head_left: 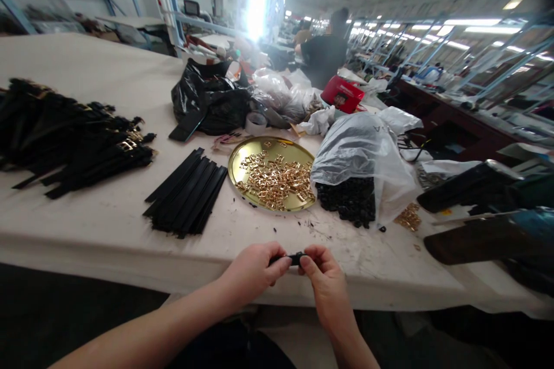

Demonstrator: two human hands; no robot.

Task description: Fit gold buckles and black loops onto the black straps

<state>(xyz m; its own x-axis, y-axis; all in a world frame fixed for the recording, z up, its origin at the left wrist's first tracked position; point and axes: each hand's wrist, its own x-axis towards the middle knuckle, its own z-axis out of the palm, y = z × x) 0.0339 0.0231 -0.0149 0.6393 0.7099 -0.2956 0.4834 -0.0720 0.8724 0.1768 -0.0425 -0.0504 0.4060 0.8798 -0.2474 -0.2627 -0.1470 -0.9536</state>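
At the table's front edge, a short black strap (295,258) stretches between my two hands. My left hand (253,270) pinches one part of it between thumb and fingers. The far end is gripped by the thumb and fingers of my right hand (328,279); whether a small piece sits there, I cannot tell. Beyond my hands lies a round gold tray (237,157) bearing many gold metal buckles (279,180). Left of it is a stack of flat black straps (186,196). Small black pieces (346,202) spill from a translucent plastic bag (352,147) on the right.
A large pile of black straps with gold buckles (78,132) covers the table's left. Behind the tray are a black plastic bag (208,95), a tape roll (255,122) and a red packet (341,94). Dark rolls (471,239) lie at right. A person (326,49) is farther back.
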